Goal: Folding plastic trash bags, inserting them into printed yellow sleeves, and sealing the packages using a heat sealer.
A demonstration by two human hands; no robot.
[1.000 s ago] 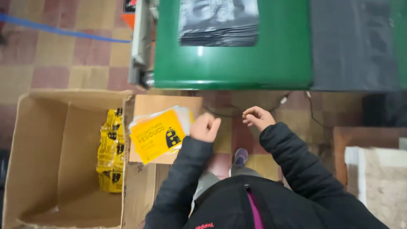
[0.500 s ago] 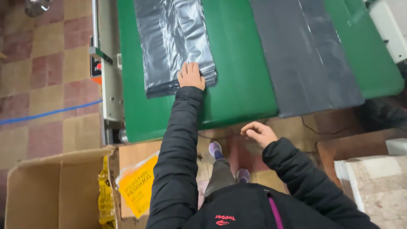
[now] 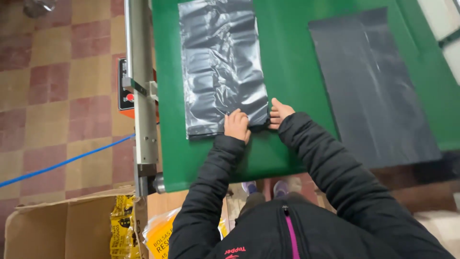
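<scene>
Hands at 6 o'clock edge of grey plastic bag stack [image 3: 221,72] on green conveyor belt [image 3: 292,72]: left hand [image 3: 237,125], right hand [image 3: 279,113] both pinching near edge. Risk: slick film slips, layers fan out; second dark sheet [image 3: 373,86] at 3 o'clock may snag

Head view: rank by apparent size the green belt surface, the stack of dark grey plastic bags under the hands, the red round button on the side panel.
1. Green belt surface, largest.
2. Stack of dark grey plastic bags.
3. Red round button, smallest by far.
No close calls; the stack and belt lie at the same depth.
</scene>
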